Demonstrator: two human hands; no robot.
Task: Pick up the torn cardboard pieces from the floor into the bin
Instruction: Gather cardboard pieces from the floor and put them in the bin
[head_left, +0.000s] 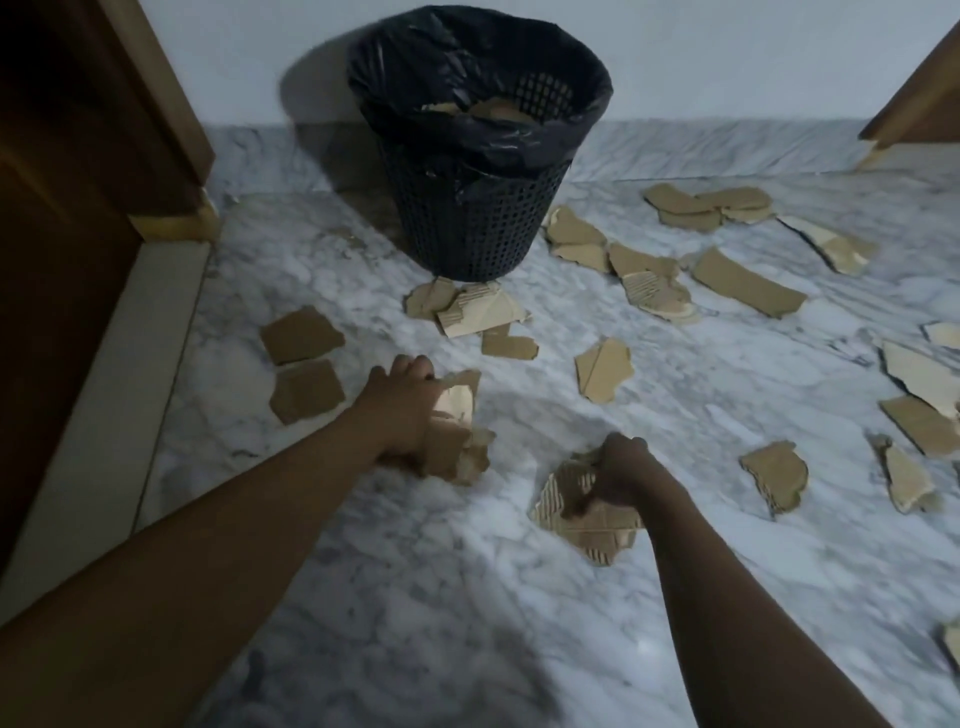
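Both hands loaded with scraps, and that's where this could get messy

Left hand (410, 400) has its grip clenched around a loose wad of torn cardboard (457, 441), right hand (618, 475) is curled down grasping a ridged piece (582, 514) that looks like it's lying on the marble floor (467, 623). My guess: the wad is several ragged bits, so some could slip out on the way to the bin (478, 218), which stands well apart by the wall. Both arms are stretched forward and low, knuckles up. Plenty more pieces (748, 283) scattered right of the bin.
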